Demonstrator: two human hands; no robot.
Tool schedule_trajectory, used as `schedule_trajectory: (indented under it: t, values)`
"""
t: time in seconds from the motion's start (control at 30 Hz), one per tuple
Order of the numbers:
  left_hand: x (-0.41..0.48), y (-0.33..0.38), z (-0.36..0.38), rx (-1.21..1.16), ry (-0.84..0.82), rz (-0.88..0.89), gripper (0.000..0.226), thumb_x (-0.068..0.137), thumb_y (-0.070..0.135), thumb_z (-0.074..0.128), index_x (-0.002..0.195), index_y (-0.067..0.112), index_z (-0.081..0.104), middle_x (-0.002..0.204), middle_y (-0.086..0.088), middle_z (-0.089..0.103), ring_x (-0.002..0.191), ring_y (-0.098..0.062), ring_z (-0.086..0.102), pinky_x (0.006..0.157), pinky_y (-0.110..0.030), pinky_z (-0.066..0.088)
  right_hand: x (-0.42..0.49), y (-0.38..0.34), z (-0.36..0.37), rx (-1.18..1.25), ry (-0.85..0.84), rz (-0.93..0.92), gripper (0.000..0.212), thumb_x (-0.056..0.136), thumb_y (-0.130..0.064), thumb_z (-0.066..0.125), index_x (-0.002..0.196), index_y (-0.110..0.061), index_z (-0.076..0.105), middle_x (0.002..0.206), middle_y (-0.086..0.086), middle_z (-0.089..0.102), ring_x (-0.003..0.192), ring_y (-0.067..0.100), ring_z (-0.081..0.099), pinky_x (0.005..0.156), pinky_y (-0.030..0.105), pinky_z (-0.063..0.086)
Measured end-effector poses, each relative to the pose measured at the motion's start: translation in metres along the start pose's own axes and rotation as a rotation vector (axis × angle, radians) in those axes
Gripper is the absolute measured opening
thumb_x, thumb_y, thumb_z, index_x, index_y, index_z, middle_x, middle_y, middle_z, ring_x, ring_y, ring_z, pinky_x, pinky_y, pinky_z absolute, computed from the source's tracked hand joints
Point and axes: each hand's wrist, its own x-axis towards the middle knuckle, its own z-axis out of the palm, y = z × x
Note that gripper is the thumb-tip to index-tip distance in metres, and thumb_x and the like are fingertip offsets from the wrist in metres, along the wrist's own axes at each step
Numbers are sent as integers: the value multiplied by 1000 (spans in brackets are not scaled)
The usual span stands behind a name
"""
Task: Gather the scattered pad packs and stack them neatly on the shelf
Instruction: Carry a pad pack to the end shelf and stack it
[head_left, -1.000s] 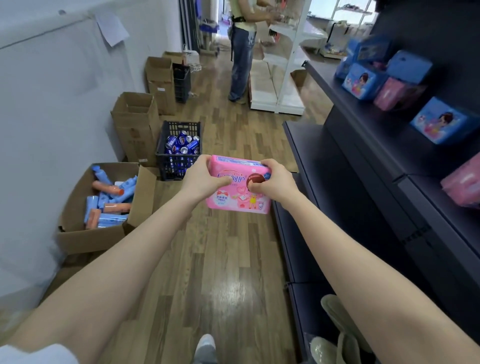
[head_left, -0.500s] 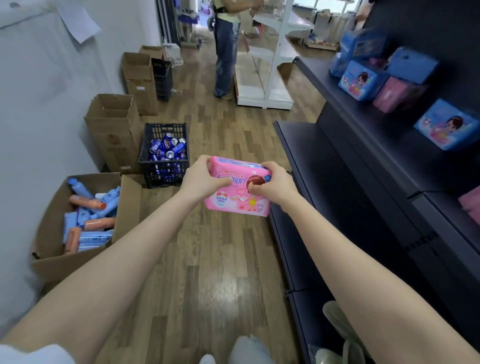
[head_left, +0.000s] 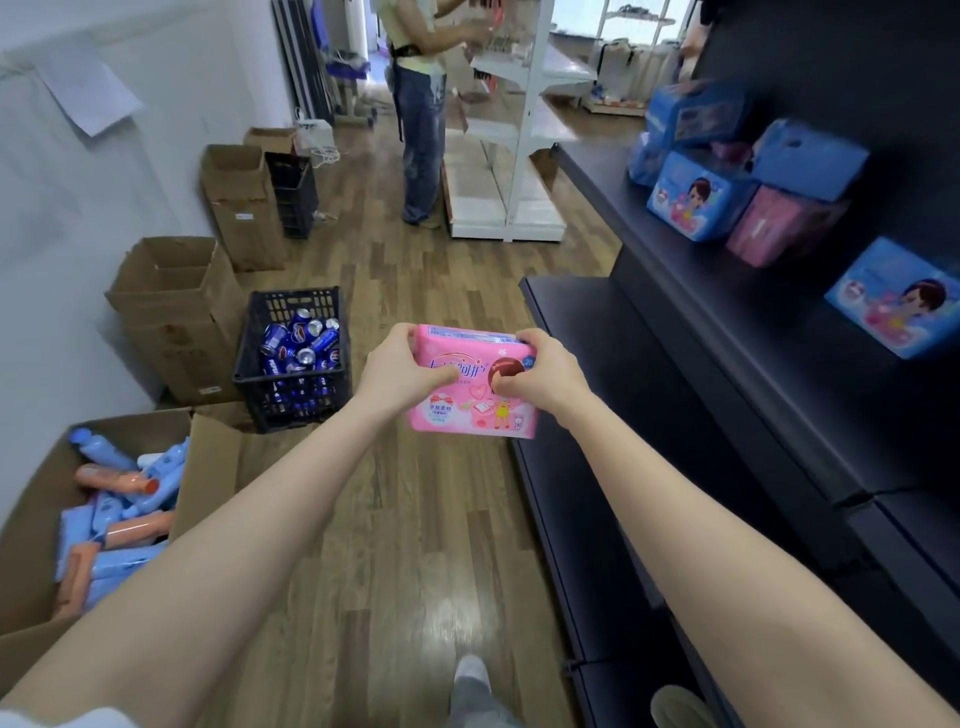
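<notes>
The pink pad pack (head_left: 467, 415) stays mid-frame above the floor, the left hand (head_left: 397, 371) and right hand (head_left: 545, 374) curling their fingers round its ends, while the dark shelf (head_left: 727, 312) with scattered packs (head_left: 696, 200) at upper right draws nearer, so placing probably comes next.

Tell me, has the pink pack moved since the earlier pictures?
Yes, forward. The pink pack now appears level with the black crate; earlier it was short of it.

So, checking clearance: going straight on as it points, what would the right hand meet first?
Apart from the pack it grips, the right hand has a free way ahead; farther off probably the tall box, though depth is unclear.
</notes>
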Motion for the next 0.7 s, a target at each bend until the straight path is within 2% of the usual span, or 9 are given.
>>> schedule_trajectory:
  t: [0.27, 0.4, 0.5, 0.6, 0.7]
  values:
    - [83, 31, 38, 17, 21, -24, 65, 70, 23, 78, 123, 13, 43, 116, -4, 61, 103, -21, 61, 90, -42, 51, 88, 16, -40, -27, -18, -23, 59, 77, -16, 73, 128, -16, 45, 117, 3, 57, 104, 20, 62, 89, 39, 54]
    - [106, 41, 50, 118, 44, -28, 84, 65, 28, 80, 134, 12, 34, 125, -8, 54, 113, -25, 54, 96, -41, 45, 120, 23, -50, -76, -29, -63, 63, 72, -20, 74, 129, -17, 46, 118, 5, 58, 106, 20, 59, 90, 37, 52]
    - [120, 47, 54, 187, 21, -30, 93, 63, 28, 80, 139, 14, 29, 124, -11, 49, 108, -24, 54, 91, -37, 47, 138, 24, -54, -94, -67, -82, 68, 68, -23, 78, 128, -20, 46, 117, 6, 56, 100, 19, 60, 86, 34, 53]
    - [133, 53, 55, 256, -2, -26, 87, 64, 27, 79, 137, 16, 33, 121, -10, 45, 102, -22, 53, 80, -30, 46, 155, 22, -55, -120, -80, -87, 70, 65, -27, 79, 126, -24, 45, 116, 6, 55, 96, 20, 61, 84, 34, 53]
    - [145, 57, 53, 310, -38, -43, 84, 66, 29, 79, 136, 18, 34, 118, -8, 38, 103, -24, 53, 87, -33, 48, 169, 19, -54, -129, -94, -89, 69, 67, -25, 80, 127, -22, 44, 116, 7, 53, 96, 21, 62, 80, 31, 53]
